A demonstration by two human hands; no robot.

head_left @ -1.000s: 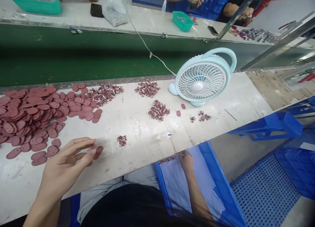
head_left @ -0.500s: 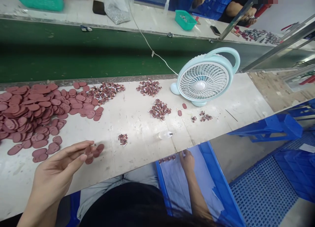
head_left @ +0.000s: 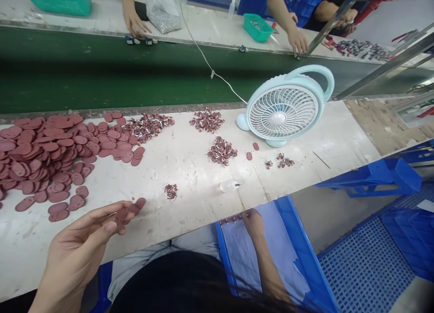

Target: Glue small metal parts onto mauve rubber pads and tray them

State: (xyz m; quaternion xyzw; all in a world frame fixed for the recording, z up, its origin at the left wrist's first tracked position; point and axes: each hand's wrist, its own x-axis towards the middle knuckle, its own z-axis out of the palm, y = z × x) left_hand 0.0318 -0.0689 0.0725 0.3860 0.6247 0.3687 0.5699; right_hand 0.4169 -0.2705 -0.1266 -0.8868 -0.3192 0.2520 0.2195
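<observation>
Head view: several red ovals [head_left: 130, 210] are pinched between the thumb and fingers of the left hand [head_left: 79, 243], over the near left part of the table [head_left: 190, 168]. More are piled in a heap [head_left: 50, 154] beyond it. The right hand [head_left: 253, 223] is held beside a row of pieces [head_left: 231, 219] at the far end of a blue tray [head_left: 307, 249]; whether anything is gripped there cannot be told. Farther right, a fan [head_left: 281, 114] is stood on the table.
</observation>
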